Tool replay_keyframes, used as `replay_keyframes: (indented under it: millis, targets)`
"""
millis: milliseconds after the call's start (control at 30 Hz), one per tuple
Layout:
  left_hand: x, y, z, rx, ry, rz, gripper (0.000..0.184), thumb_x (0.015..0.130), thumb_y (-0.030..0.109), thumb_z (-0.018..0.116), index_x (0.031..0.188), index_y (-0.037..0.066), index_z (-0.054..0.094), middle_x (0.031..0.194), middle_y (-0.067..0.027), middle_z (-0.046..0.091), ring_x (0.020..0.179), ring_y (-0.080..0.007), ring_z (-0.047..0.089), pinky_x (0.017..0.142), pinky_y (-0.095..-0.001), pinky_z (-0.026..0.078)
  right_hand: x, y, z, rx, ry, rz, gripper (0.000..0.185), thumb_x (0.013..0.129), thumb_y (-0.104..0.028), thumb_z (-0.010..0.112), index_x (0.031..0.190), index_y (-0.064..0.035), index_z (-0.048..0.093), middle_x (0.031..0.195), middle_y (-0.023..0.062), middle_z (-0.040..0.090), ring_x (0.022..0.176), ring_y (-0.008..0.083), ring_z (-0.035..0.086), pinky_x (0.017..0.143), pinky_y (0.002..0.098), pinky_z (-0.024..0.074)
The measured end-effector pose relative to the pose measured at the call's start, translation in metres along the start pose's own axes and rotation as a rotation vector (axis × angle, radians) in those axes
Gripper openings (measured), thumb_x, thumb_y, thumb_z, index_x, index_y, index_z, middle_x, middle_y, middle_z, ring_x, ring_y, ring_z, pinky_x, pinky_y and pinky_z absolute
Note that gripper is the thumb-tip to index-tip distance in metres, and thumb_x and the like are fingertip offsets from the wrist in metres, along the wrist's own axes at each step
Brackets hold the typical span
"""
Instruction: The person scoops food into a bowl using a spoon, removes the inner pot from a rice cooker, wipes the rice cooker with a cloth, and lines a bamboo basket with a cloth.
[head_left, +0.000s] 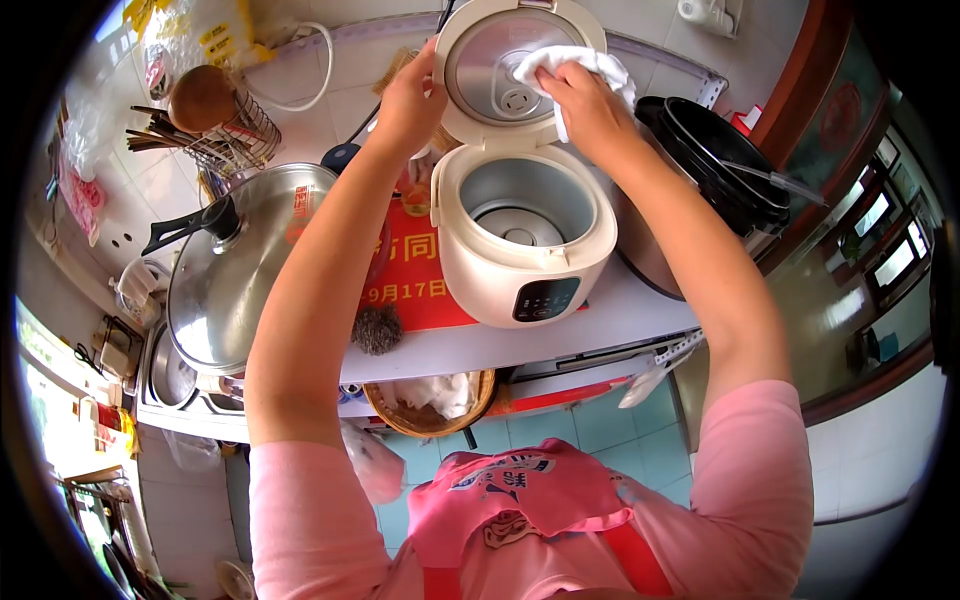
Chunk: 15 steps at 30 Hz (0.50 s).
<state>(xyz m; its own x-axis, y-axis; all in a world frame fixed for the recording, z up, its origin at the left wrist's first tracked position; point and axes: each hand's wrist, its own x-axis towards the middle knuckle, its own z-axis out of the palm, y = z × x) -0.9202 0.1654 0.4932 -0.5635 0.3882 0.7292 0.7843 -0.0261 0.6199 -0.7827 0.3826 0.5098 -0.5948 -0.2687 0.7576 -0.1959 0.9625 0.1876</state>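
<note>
A cream rice cooker [480, 270] stands on the counter with its lid [465, 110] raised and its inner pot out, so the heating plate [520, 224] shows at the bottom. My left hand [408, 105] grips the left edge of the lid, fingers partly hidden behind it. In my right hand [585, 105] is a bunched white cloth [610, 70], pressed against the right side of the lid's metal inner face. A red printed sheet [400, 290] lies beneath the cooker.
On the left sits a large pan with a glass lid [265, 260]; a steel wool scrubber [377, 330] lies near the front edge. Black pots [720, 150] are stacked at right. A wire utensil basket [240, 135] hangs at back left. Below is a brown basket [480, 400] holding white cloth.
</note>
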Motion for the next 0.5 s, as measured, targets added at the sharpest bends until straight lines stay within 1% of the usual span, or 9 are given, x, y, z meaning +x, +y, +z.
replay_keyframes:
  millis: [33,100,133,233,300,400,433,500]
  targets:
    - [0.000,-0.002,0.001,0.000,0.001,-0.002,0.062,0.084,0.001,0.047,0.142,0.021,0.041,0.113,-0.0133,0.063,0.096,-0.0235,0.064,0.085,-0.0327,0.050,-0.004,-0.006,0.000,0.001,-0.001,-0.001,0.026,0.096,-0.029,0.047,0.103,-0.0071,0.058,0.106,0.0181,0.060,0.100,0.0373,0.057,0.081,0.0439,0.0465]
    - [0.000,-0.004,0.002,0.024,0.035,0.017,0.062,0.085,0.001,0.047,0.142,0.022,0.040,0.112,-0.0138,0.063,0.096,-0.0235,0.064,0.085,-0.0325,0.049,-0.011,-0.017,0.002,0.251,-0.040,0.238,0.016,0.094,-0.016,0.052,0.102,-0.0037,0.060,0.088,0.0140,0.059,0.083,0.0315,0.058,0.070,0.0385,0.0462]
    - [0.000,-0.004,0.002,0.023,0.031,0.019,0.062,0.085,0.001,0.047,0.142,0.022,0.040,0.112,-0.0138,0.063,0.096,-0.0235,0.064,0.085,-0.0325,0.049,-0.013,-0.018,0.009,0.222,-0.052,0.254,0.027,0.099,-0.028,0.046,0.097,-0.0035,0.057,0.086,0.0168,0.060,0.082,0.0322,0.058,0.070,0.0384,0.0453]
    - [-0.001,0.000,0.001,-0.026,-0.002,0.006,0.063,0.085,0.001,0.047,0.143,0.022,0.039,0.111,-0.0139,0.063,0.095,-0.0230,0.064,0.086,-0.0325,0.049,-0.011,-0.025,0.006,0.304,-0.105,0.306,0.025,0.098,-0.027,0.047,0.099,-0.0036,0.056,0.087,0.0176,0.060,0.081,0.0323,0.059,0.070,0.0386,0.0452]
    - [0.000,0.003,0.000,-0.003,-0.020,-0.037,0.063,0.085,0.000,0.046,0.144,0.023,0.038,0.111,-0.0131,0.063,0.094,-0.0223,0.063,0.086,-0.0328,0.048,-0.008,-0.028,0.001,0.294,-0.137,0.308,0.024,0.098,-0.027,0.046,0.101,-0.0044,0.055,0.086,0.0189,0.061,0.082,0.0331,0.059,0.071,0.0387,0.0448]
    - [-0.001,0.005,0.001,0.038,0.004,-0.040,0.063,0.086,0.001,0.046,0.144,0.023,0.037,0.111,-0.0131,0.063,0.093,-0.0222,0.063,0.086,-0.0329,0.048,-0.011,-0.037,-0.007,0.131,-0.373,0.265,0.019,0.094,-0.017,0.050,0.108,-0.0067,0.058,0.098,0.0180,0.060,0.091,0.0333,0.058,0.077,0.0397,0.0456]
    - [-0.001,0.005,0.000,0.038,0.004,-0.036,0.063,0.086,0.001,0.046,0.144,0.023,0.037,0.111,-0.0131,0.063,0.093,-0.0222,0.063,0.086,-0.0329,0.048,-0.009,-0.035,-0.009,0.129,-0.370,0.265,0.019,0.094,-0.017,0.050,0.108,-0.0067,0.058,0.098,0.0180,0.060,0.091,0.0333,0.058,0.077,0.0397,0.0456]
    - [-0.001,0.006,-0.001,0.012,-0.008,-0.037,0.062,0.086,0.002,0.047,0.145,0.022,0.037,0.112,-0.0137,0.063,0.094,-0.0230,0.063,0.086,-0.0329,0.048,-0.001,-0.025,-0.013,0.016,-0.092,-0.058,0.021,0.094,-0.019,0.049,0.103,-0.0029,0.060,0.094,0.0155,0.060,0.092,0.0334,0.058,0.080,0.0412,0.0473]
